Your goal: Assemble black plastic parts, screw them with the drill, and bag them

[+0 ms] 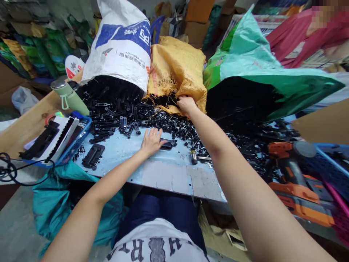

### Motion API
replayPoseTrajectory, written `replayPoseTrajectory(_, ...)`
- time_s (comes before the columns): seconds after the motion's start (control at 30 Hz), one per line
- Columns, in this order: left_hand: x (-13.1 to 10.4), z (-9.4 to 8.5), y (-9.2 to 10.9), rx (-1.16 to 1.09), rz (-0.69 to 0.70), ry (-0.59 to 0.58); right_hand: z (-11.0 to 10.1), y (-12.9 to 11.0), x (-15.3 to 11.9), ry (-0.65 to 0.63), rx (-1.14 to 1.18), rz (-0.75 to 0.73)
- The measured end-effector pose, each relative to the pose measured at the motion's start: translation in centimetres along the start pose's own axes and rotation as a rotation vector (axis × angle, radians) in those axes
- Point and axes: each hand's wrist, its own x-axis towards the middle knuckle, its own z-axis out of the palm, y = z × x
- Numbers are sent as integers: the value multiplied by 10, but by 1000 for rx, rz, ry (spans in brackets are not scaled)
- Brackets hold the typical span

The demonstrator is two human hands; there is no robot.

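Observation:
On the light blue tabletop (122,147), my left hand (152,142) lies with its fingers spread, beside a black plastic part (168,144). My right hand (187,104) reaches to the mouth of the yellow woven sack (177,69), its fingertips closed at the frayed edge; what they grip is partly hidden. Below that hand is a heap of small black-headed screws (174,122). Black clip-like parts (128,125) are piled to the left, spilling from the white sack (122,47).
A green sack (245,65) with black parts lies at right, near an orange power drill (294,174). A metal socket bit (193,157) sits mid-table. At left are a blue basket (81,134), a green bottle (71,99) and a black part (93,155). Another person's red sleeve (294,36) shows behind.

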Motion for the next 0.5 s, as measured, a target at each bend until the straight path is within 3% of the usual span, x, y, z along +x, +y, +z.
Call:
replayPoseTrajectory(0.17,8,-22,-65,66,-461,48,8,-3,6,13,-116,-51)
replayPoseTrajectory(0.3,21,-27,-116,100,-851,4,-3,-5,2,-33,-194,-127)
replayPoseTrajectory(0.4,28,-23,-137,56,-951,-72,-19,-12,-16,38,-148,-99)
replayPoseTrajectory(0.5,26,-19,-143,18,-936,-67,-35,-19,-60,242,-1,24)
